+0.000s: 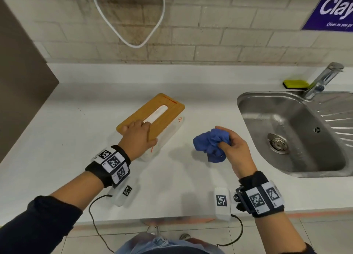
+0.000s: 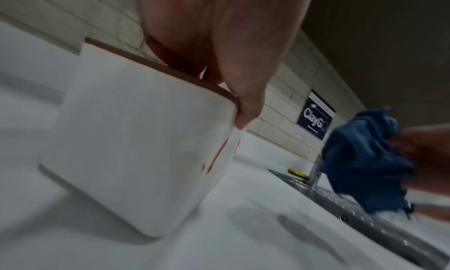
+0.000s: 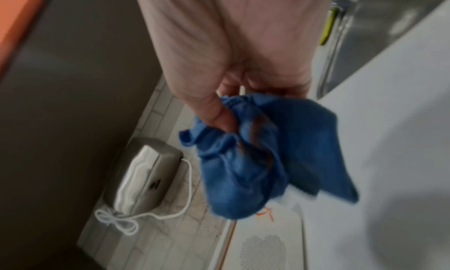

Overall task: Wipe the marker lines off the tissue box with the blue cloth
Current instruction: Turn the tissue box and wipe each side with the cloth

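Observation:
The tissue box [image 1: 168, 108] is white with a brown wooden lid and stands on the white counter [image 1: 76, 139]. Orange-red marker lines show on the lid's far end, on the long side wall and on the near corner [image 2: 214, 158]. My left hand [image 1: 138, 137] grips the box's near end, fingers on the lid and thumb [image 2: 243, 101] down the corner. My right hand [image 1: 232, 148] holds the bunched blue cloth [image 1: 212, 143] in the air, to the right of the box and apart from it. The right wrist view shows the blue cloth [image 3: 268, 154] pinched above the box's marked side [image 3: 265, 214].
A steel sink [image 1: 294, 131] with a tap [image 1: 322, 80] lies at the right; a yellow-green sponge [image 1: 295, 84] sits behind it. A brick wall carries a blue sign [image 1: 334, 7] and a white cord [image 1: 133, 34]. A dark panel [image 1: 21, 91] bounds the counter's left side.

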